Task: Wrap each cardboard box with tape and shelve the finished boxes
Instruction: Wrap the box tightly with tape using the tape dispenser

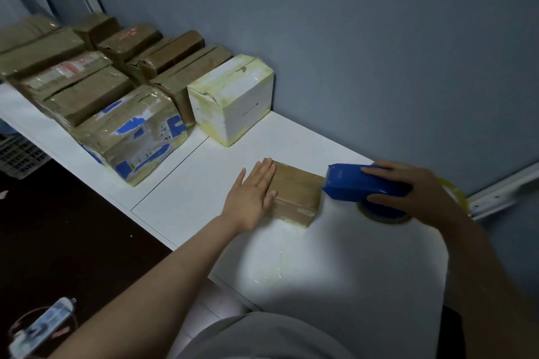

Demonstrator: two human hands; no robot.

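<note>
brown cardboard, head view: the box [294,192] lies on the white table [320,256] directly in front of you, its top and near side already glossy with tape. your left hand [250,198] lies flat on the box's left half, fingers straight and close together, pressing it down. your right hand [423,192] grips the blue dispenser [355,182], fingers curled over its body. the dispenser nose meets the box's upper right edge. the tape roll [382,213] sits under the dispenser, just beside the box.

status: further left on the same surface, a group of taped boxes [87,90] lies packed against the wall, with a white box [233,99] at its near end, also taped along its edges. judge these as finished. whether that surface counts as the shelf cannot be told.

remaining, by estimate: complete this pass, sever the tape, smooth the end, then move the box to the group. no untaped boxes are in view.
</note>
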